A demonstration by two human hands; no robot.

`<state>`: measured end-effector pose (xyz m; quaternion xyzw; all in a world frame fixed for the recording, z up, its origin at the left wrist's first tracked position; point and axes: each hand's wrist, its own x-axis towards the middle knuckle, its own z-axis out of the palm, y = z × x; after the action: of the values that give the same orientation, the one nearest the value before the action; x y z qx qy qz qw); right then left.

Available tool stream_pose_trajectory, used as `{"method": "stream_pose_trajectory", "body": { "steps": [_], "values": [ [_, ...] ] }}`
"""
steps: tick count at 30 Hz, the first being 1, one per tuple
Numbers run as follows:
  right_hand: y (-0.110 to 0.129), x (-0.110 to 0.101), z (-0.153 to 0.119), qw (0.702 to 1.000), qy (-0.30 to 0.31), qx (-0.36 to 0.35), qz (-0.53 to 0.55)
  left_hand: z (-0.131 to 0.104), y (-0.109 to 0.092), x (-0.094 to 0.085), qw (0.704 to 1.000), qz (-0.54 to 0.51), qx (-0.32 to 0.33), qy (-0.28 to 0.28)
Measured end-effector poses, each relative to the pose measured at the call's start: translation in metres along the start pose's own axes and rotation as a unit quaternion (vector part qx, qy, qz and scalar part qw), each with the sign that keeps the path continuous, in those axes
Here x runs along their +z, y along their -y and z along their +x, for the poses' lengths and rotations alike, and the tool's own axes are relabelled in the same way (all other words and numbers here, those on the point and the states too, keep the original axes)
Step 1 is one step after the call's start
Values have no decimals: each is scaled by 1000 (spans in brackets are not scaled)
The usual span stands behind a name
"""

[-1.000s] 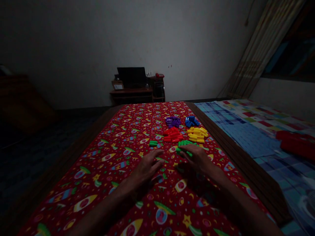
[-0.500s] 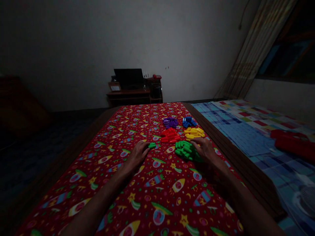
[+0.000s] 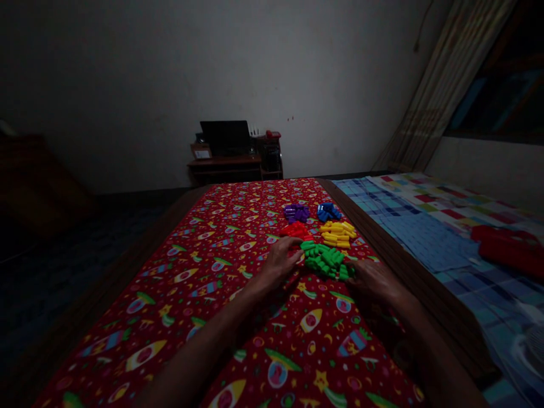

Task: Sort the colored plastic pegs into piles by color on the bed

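Note:
My left hand [image 3: 281, 262] is at the left edge of a pile of small, rounded green plastic pieces [image 3: 325, 260]. Its thumb and forefinger are apart, with their tips against or very close to the nearest pieces. On the pile's other side is my right hand [image 3: 374, 279], its fingertips touching the lower right pieces; its grip is too dark to make out. Just behind the green pile lie similar red pieces [image 3: 296, 230], partly behind my left hand, and yellow pieces [image 3: 338, 233]. Further back are a purple group [image 3: 296, 213] and a blue group [image 3: 328, 211].
A red patterned cloth [image 3: 221, 317] covers the long surface, which has a brown border [image 3: 382, 243]. To the right lies checked blue bedding [image 3: 429, 238] with a red cloth item [image 3: 505, 249] on it. A desk with a dark screen [image 3: 226, 137] stands by the far wall.
My left hand has moved right, bringing green pieces to the green pile. My right hand has shifted from the pile's upper right down to its lower right side.

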<state>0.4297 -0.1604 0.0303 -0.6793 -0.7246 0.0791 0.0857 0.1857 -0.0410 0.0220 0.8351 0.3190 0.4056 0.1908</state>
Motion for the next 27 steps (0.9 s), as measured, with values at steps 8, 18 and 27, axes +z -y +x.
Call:
{"method": "stream_pose_trajectory", "body": {
  "steps": [8,18,27],
  "values": [
    [-20,-8,5,985,-128,3,119,12,11,50,1000,-15,21,15],
    [-3,4,63,974,-175,-68,123,-4,15,42,999,-34,15,18],
    [-17,12,53,969,-149,-66,188,-15,15,54,995,-66,63,40]
  ]
}}
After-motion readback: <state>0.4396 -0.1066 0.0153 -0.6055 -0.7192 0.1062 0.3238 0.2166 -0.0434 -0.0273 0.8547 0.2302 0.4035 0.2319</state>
